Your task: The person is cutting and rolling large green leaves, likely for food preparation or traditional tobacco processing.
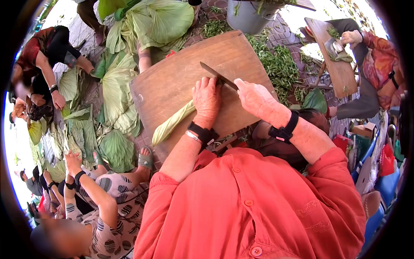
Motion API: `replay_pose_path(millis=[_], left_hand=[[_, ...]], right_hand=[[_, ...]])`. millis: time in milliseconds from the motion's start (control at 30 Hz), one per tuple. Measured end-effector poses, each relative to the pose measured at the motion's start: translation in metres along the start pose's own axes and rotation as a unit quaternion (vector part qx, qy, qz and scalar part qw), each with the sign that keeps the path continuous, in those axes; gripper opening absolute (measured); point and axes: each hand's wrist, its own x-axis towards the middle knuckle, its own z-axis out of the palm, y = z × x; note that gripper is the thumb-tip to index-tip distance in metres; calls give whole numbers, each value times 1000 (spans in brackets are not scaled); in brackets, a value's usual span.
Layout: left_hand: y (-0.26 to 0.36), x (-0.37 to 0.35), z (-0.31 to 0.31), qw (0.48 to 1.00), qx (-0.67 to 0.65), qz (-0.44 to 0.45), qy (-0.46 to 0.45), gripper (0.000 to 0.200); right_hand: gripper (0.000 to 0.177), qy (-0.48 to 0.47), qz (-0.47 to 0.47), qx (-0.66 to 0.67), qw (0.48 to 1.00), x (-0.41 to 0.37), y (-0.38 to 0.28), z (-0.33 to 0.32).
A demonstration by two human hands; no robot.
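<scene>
A rolled lotus leaf (173,123), pale green, lies slantwise on a wooden cutting board (181,67). My left hand (208,96) is closed over the upper end of the roll and presses it on the board. A knife (212,71) with a long dark blade is in my right hand (255,99), its fingers wrapped round the handle. The blade points to the upper left, just beyond my left fingertips. My left fingers hide the end of the roll, so whether the blade touches the leaf cannot be seen.
Large lotus leaves (118,90) cover the ground on the left. Shredded greens (280,71) lie heaped right of the board, below a grey bucket (250,17). A person with another board (336,71) sits at right; others sit at left. Bags (386,157) stand lower right.
</scene>
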Motion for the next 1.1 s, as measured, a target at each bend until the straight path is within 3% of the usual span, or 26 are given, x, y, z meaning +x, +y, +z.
replay_pose_path(millis=[500,700,1100], left_hand=[[-1,5,4,1000,-19,2,-11,10],[-2,3,3,1000,-21,-1,6,10],[-2,1,6,999,-34,-5,14,11]], right_hand=[[6,-27,-18,-26,999,43,-4,5],[10,-3,52,-17,998,40,7,2],[17,-26,-1,-5,1000,7,7,1]])
